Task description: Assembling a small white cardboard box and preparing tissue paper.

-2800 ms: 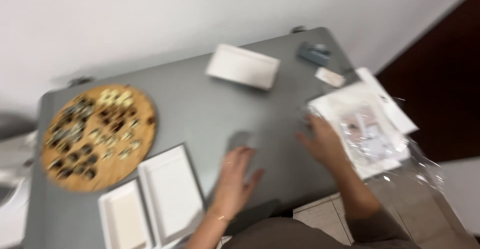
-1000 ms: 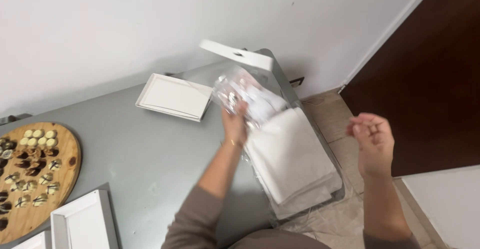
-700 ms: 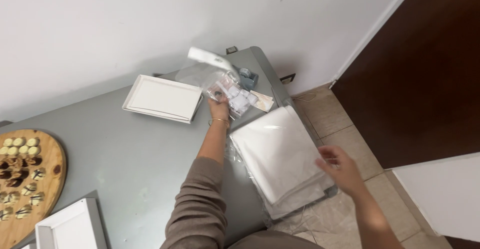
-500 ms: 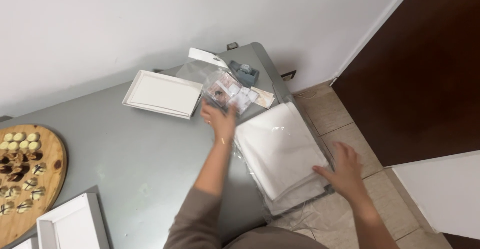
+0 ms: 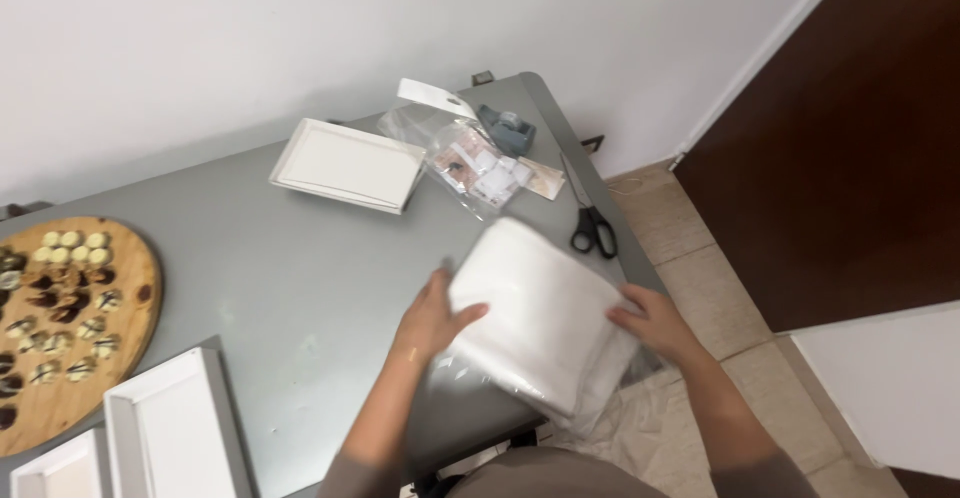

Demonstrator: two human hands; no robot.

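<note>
A thick white stack of sheets in a clear plastic bag (image 5: 535, 313) lies at the right end of the grey table (image 5: 300, 288), hanging a little over the front edge. My left hand (image 5: 432, 313) grips its left edge, thumb on top. My right hand (image 5: 655, 320) holds its right edge. Just behind the stack lies a clear bag of small printed packets (image 5: 470, 166).
A white box lid (image 5: 345, 165) lies at the back, with a tape dispenser (image 5: 507, 130) and black scissors (image 5: 595, 228) to its right. A round wooden board of chocolates (image 5: 65, 313) sits at the left, white trays (image 5: 170, 433) in front. Tiled floor and a dark door are at the right.
My left hand has left the bag of small packets and come down to the stack's left edge. My right hand has moved onto the stack's right edge. The camera has tilted toward the table.
</note>
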